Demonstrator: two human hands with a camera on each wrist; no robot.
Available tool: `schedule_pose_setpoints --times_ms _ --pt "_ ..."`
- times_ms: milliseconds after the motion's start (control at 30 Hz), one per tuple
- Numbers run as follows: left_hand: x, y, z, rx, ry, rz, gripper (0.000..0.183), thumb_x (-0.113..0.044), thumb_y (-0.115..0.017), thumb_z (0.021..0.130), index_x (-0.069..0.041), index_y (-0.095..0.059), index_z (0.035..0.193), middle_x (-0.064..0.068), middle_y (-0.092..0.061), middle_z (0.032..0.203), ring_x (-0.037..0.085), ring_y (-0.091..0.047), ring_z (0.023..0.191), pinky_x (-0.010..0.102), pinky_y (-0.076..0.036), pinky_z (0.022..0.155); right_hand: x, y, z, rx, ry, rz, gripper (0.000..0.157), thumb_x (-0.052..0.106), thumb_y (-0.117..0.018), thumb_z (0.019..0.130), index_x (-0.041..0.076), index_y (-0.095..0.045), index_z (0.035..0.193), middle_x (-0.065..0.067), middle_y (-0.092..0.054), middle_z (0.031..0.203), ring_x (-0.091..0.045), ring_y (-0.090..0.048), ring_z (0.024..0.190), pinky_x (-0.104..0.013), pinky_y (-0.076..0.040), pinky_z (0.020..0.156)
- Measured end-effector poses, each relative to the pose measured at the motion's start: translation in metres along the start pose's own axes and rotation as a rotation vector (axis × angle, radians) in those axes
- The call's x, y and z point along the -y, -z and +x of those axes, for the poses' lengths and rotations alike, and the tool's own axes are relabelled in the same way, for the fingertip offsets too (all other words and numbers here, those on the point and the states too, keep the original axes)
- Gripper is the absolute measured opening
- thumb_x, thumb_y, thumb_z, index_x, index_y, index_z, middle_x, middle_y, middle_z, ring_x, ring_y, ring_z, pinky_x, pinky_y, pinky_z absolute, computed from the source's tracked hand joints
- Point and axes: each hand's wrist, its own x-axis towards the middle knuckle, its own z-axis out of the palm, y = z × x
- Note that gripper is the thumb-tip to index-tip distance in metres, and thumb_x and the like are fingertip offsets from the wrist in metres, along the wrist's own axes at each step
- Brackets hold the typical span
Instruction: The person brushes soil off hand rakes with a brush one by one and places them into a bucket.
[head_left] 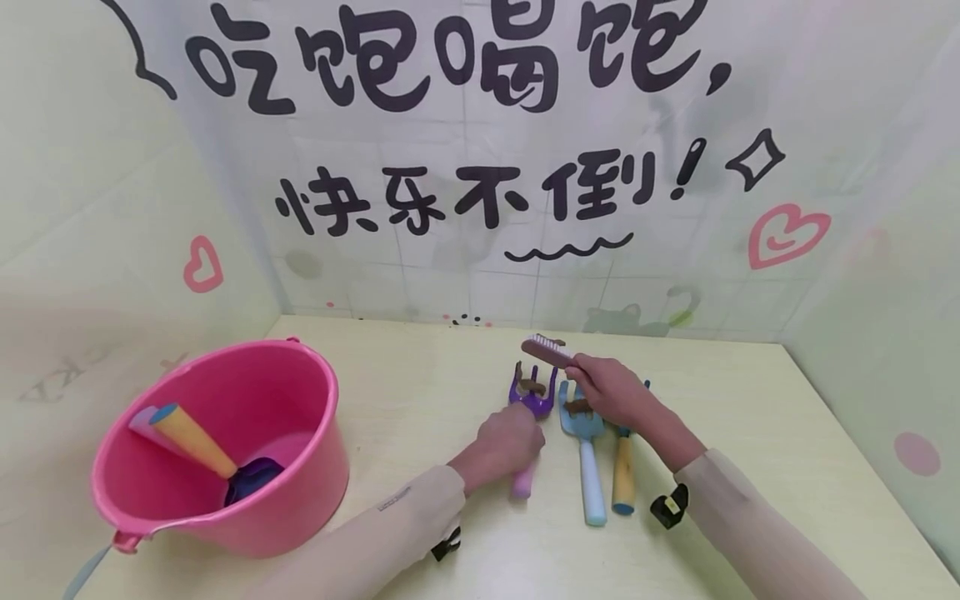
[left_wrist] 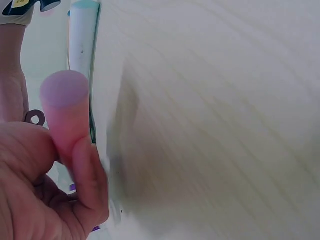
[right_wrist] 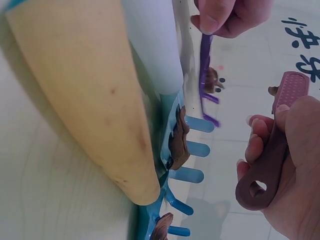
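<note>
My left hand [head_left: 508, 439] grips a purple hand fork by its pink handle [left_wrist: 67, 117], whose end sticks out of the fist. A brown, mud-like lump [head_left: 534, 387] lies on this fork's purple tines [head_left: 537, 406]. In my right hand [head_left: 617, 392] is a small brown brush [right_wrist: 267, 165] with white bristles, held above and just right of the purple tines. Beneath the right hand lies a light blue hand fork [head_left: 591, 479] with another brown lump [right_wrist: 179, 142] on it. Beside it lies a blue-headed tool with a wooden handle [head_left: 624, 477], also bearing a brown lump [right_wrist: 162, 227].
A pink bucket [head_left: 300, 492] stands at the left of the pale table [head_left: 420, 383]. Inside lean a wooden-handled tool [head_left: 193, 437] and a lilac handle [head_left: 144, 422], with a dark blue scoop [head_left: 253, 481] at the bottom. A printed sheet [head_left: 465, 283] hangs behind the table.
</note>
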Motion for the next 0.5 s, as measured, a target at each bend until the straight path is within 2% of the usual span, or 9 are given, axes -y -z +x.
schedule_pose_setpoints --times_ms 100,267,367,500 --pt "0.004 0.001 0.001 -0.056 -0.019 -0.085 0.021 -0.02 -0.064 0.096 -0.002 -0.056 0.087 0.006 -0.054 0.069 0.018 -0.054 0.052 0.031 -0.046 0.045 0.0 0.0 0.0 0.002 -0.013 0.017 0.011 0.014 -0.057 0.105 0.006 -0.061 0.1 -0.001 -0.055 0.074 -0.017 -0.049 0.064 -0.039 -0.043 0.063" --pt "0.013 0.005 0.0 -0.159 -0.095 -0.244 0.021 -0.018 -0.06 0.099 0.001 -0.053 0.098 0.005 -0.054 0.065 0.016 -0.054 0.048 0.03 -0.045 0.042 0.002 0.001 0.0 -0.004 -0.017 0.035 0.013 0.017 -0.057 0.106 0.006 -0.062 0.101 -0.001 -0.056 0.074 -0.016 -0.049 0.063 -0.038 -0.043 0.061" --pt "0.016 0.007 -0.001 -0.184 -0.132 -0.339 0.02 -0.017 -0.059 0.101 0.002 -0.052 0.101 0.003 -0.057 0.066 0.015 -0.057 0.05 0.03 -0.048 0.044 0.004 0.0 0.001 0.008 -0.019 0.029 0.017 0.021 -0.056 0.107 0.007 -0.064 0.101 0.002 -0.054 0.071 -0.014 -0.048 0.06 -0.037 -0.042 0.06" --pt "0.018 0.007 -0.002 -0.188 -0.159 -0.419 0.016 -0.016 -0.058 0.102 0.0 -0.054 0.098 0.0 -0.06 0.066 0.012 -0.06 0.051 0.029 -0.049 0.044 0.008 -0.002 0.005 0.048 -0.026 0.007 0.025 0.027 -0.053 0.108 0.008 -0.063 0.097 0.005 -0.055 0.067 -0.012 -0.048 0.057 -0.035 -0.043 0.057"
